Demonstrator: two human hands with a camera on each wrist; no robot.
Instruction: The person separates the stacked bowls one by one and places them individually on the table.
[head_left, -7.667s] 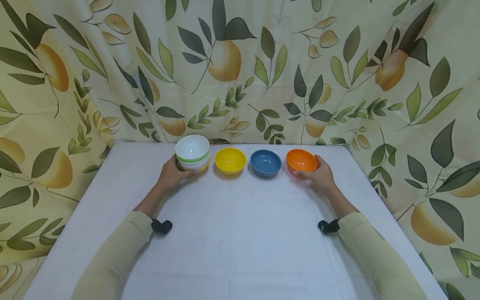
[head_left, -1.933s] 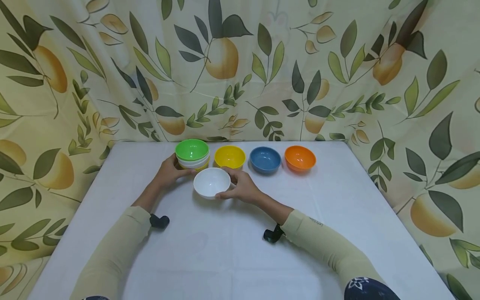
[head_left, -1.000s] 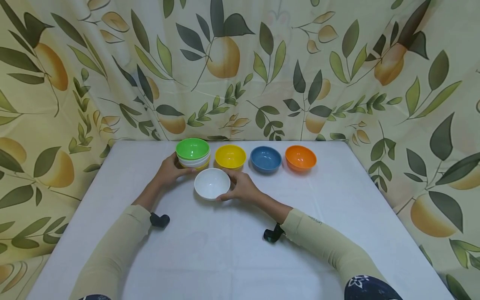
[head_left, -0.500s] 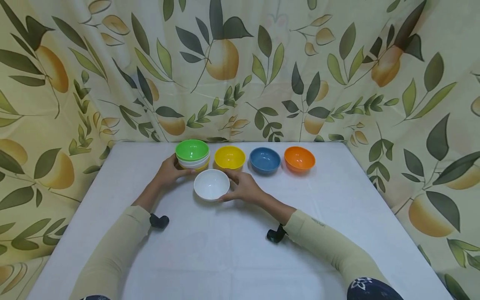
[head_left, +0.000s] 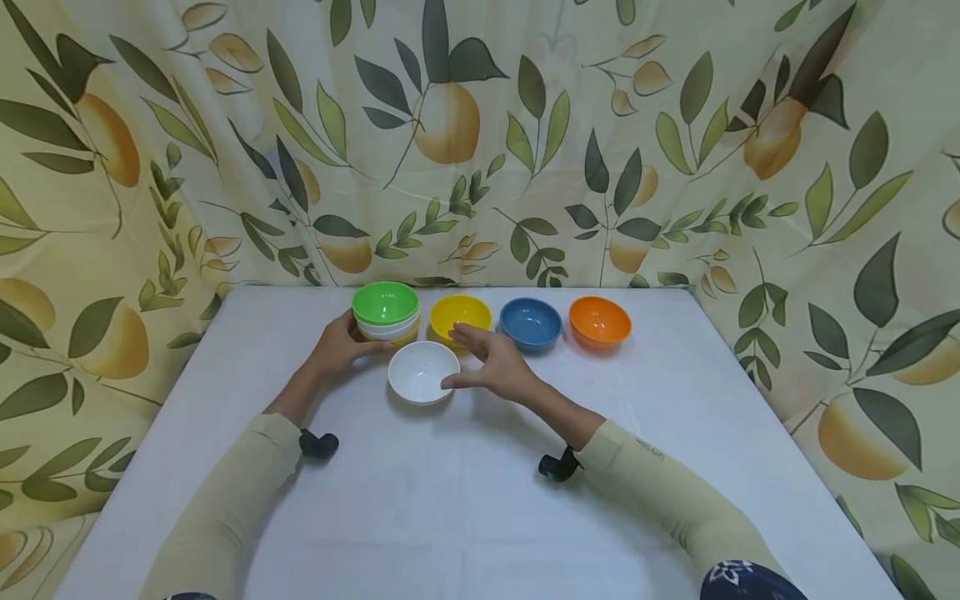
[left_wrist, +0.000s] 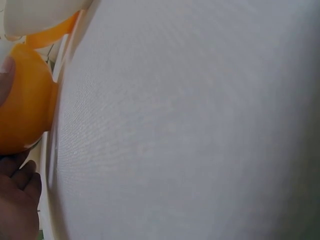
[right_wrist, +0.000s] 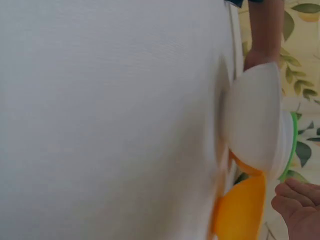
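Note:
My left hand (head_left: pixel 339 346) grips a stack of bowls at the back left, thumb and fingers around its low part. A green bowl (head_left: pixel 385 302) tops the stack, over white ones and a yellow bowl (left_wrist: pixel 27 105) at the bottom. In front of the stack a white bowl (head_left: pixel 422 372) stands upright on the table. My right hand (head_left: pixel 501 367) is just right of it with fingers spread, the thumb tip overlapping its rim in the head view. The right wrist view shows the right hand's fingers (right_wrist: pixel 300 197) relaxed, holding nothing.
Right of the stack, a yellow bowl (head_left: pixel 459 310), a blue bowl (head_left: pixel 530 323) and an orange bowl (head_left: pixel 600 322) stand in a row near the back edge of the white-covered table (head_left: pixel 465 483). A fruit-patterned curtain (head_left: pixel 480 208) hangs behind.
Earlier the white bowl topped the stack and my right hand held the orange bowl. The white bowl came down in front; my right hand has now let go, shifting slightly right. The left stays.

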